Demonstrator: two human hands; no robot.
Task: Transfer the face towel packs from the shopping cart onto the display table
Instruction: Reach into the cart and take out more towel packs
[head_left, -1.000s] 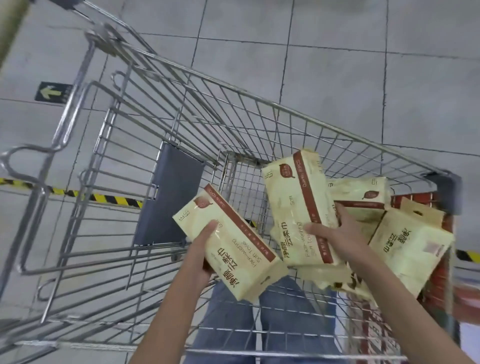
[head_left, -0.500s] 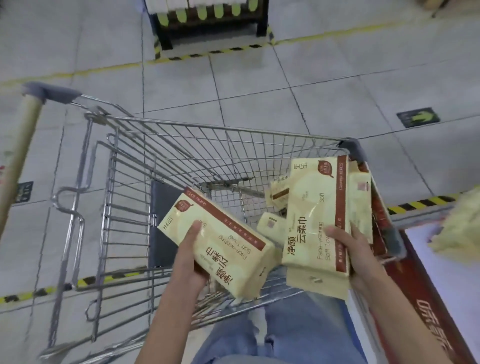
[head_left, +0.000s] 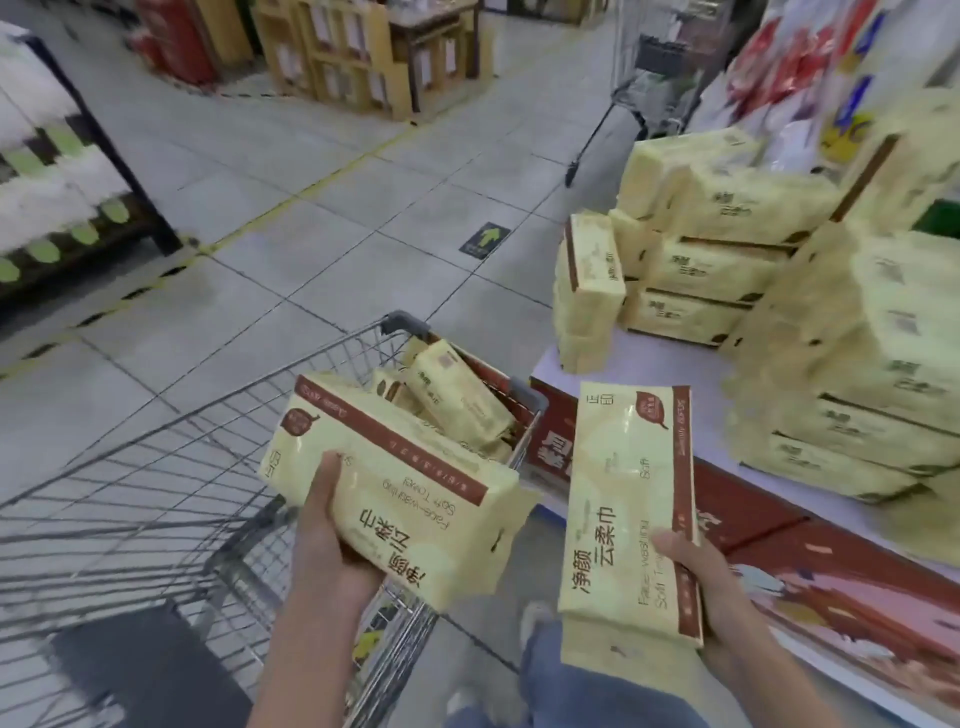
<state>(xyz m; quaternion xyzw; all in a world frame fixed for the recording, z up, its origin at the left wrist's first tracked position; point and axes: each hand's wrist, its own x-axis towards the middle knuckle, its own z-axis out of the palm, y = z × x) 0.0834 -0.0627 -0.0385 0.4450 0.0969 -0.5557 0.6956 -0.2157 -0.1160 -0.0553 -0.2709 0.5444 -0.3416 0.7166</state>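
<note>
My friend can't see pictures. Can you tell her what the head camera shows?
Two hands hold yellow face towel packs: the left hand grips one pack above a shopping cart, the right hand grips another pack beside a display table stacked with more packs.

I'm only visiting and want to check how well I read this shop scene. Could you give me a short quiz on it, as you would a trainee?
1. True or false: the left hand holds nothing.
2. Is the shopping cart empty yet?
3. The right-hand pack, gripped by the right hand, is: A) lying on the floor; B) held in the air near the edge of the display table; C) tucked under an arm.

Key
1. False: it grips the left-hand pack.
2. No: several cart packs lie inside.
3. B.
</note>
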